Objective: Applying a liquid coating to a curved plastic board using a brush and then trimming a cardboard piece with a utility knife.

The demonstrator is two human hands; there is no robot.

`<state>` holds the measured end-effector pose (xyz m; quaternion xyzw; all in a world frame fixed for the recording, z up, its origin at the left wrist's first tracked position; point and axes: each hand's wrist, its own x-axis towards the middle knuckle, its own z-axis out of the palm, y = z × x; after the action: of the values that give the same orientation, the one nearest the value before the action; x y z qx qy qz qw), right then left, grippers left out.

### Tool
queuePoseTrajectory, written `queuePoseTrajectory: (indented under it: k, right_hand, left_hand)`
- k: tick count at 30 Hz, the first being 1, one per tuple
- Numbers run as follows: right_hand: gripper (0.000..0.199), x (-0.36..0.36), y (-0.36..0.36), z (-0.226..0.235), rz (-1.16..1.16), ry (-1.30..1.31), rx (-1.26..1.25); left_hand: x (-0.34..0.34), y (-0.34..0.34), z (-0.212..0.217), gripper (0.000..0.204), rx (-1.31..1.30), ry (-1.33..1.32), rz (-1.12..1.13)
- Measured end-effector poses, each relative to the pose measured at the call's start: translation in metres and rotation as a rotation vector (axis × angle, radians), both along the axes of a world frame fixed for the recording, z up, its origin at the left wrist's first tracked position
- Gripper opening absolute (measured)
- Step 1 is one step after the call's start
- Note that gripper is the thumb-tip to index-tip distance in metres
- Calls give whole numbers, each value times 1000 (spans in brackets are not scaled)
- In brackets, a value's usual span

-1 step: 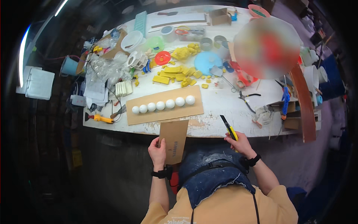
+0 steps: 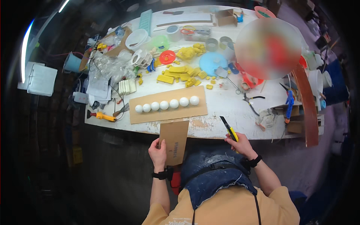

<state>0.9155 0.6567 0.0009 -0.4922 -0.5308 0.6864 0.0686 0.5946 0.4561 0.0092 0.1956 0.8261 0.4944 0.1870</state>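
My left hand (image 2: 158, 153) grips the left edge of a flat piece of brown cardboard (image 2: 175, 137) with printing on it, thumb on top. The cardboard is in front of the table's near edge, its upper end close to the table. In my right hand (image 2: 242, 144) is a yellow and black utility knife (image 2: 231, 132), its dark blade end pointing up and to the left, apart from the cardboard. Beyond the cardboard, a wider cardboard strip (image 2: 157, 117) lies on the table. A row of several white balls (image 2: 164, 105) rests on it, growing larger toward the right.
Yellow clay-like blocks (image 2: 179, 71), a red lid (image 2: 167, 57) and a light blue disc (image 2: 212, 63) lie farther back on the white table (image 2: 213, 122). Pliers (image 2: 252, 103) rest at right. Clear plastic bags (image 2: 108, 67) and a yellow-handled tool (image 2: 102, 116) are at left. A blurred round patch hides the back right.
The table and everything on it appear slightly farther right in the view. My hands keep nearly the same place and hold the same cardboard and utility knife.
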Motion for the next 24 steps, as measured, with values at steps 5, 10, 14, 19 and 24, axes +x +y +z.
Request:
queuePoseTrajectory:
  k: [5, 10, 14, 19, 24]
  right_hand:
    - [28, -48, 15, 2, 266, 2, -23]
    - [27, -96, 25, 8, 443, -37, 43]
    - [25, -135, 20, 21, 480, -8, -20]
    - [21, -199, 11, 15, 577, 25, 86]
    - [22, -273, 4, 32, 612, -40, 133]
  left_hand:
    - [-19, -32, 19, 19, -24, -11, 195]
    - [-72, -63, 26, 20, -131, 293, 411]
    - [-122, -57, 33, 20, -177, 465, 424]
    - [-181, -35, 17, 16, -272, 535, 338]
    - [-222, -15, -4, 18, -307, 531, 168]
